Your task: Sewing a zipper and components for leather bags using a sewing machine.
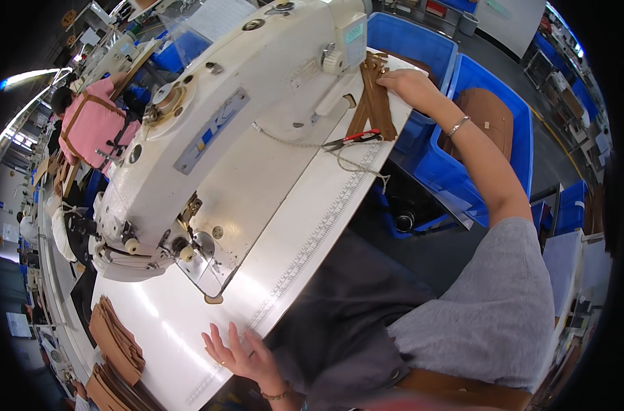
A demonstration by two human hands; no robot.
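My right hand (409, 85) reaches to the far right end of the white sewing table, its fingers pressed together on a pile of brown strips (377, 109). Small metal-coloured pieces show at the top of these strips. Scissors with a red handle (358, 138) lie across their lower end. My left hand (243, 355) is over the table's near edge, palm partly up, fingers spread and holding nothing. Between my hands stands a white sewing machine (233, 109); its needle area (199, 246) has no fabric under it.
Stacks of brown pieces (117, 342) lie at the table's left end. Blue bins (521, 130) stand to the right, one holding brown panels (487, 120). A cord (360, 168) trails over the printed ruler (319, 233). A person in pink (96, 120) sits beyond the machine.
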